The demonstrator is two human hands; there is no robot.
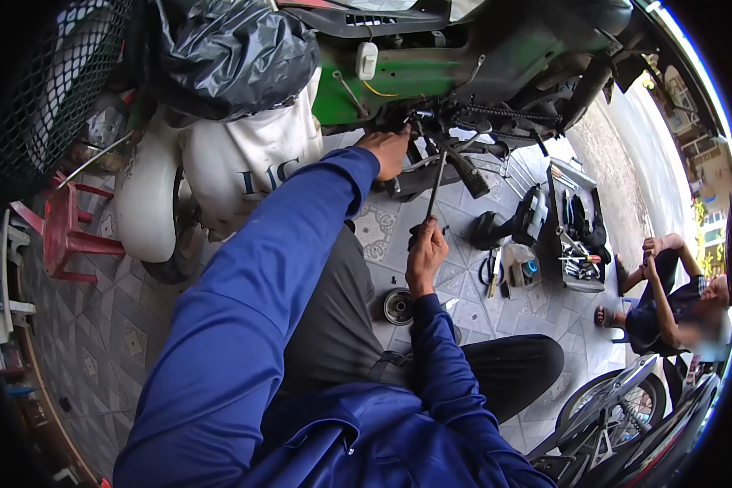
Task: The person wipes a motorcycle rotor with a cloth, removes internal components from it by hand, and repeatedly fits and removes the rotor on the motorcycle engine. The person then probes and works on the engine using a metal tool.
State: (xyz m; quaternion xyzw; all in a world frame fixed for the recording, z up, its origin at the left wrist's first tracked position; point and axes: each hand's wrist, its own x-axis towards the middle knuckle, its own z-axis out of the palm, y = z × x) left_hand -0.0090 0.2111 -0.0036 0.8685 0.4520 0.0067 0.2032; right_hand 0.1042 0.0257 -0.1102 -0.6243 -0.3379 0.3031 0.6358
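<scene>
A motorbike with a green body panel (431, 69) stands in front of me, its chain (504, 112) exposed on the lower side. My left hand (386, 153) reaches to the dark mechanism (419, 122) under the panel, fingers closed and a fingertip touching it. Whatever lies under those fingers is hidden. Lower down, my right hand (427, 254) is closed round a long metal bar (437, 185), which slants up to the bike near the footpeg (468, 176). I cannot make out the bar's far end. A round metal part (398, 307) lies on the tiles left of my right wrist.
A toolbox (581, 285), a power tool (512, 224) and scissors (491, 271) are on the floor to the right. A person (667, 305) sits beyond, near another motorbike (610, 407). A red plastic stool (71, 232) stands at left.
</scene>
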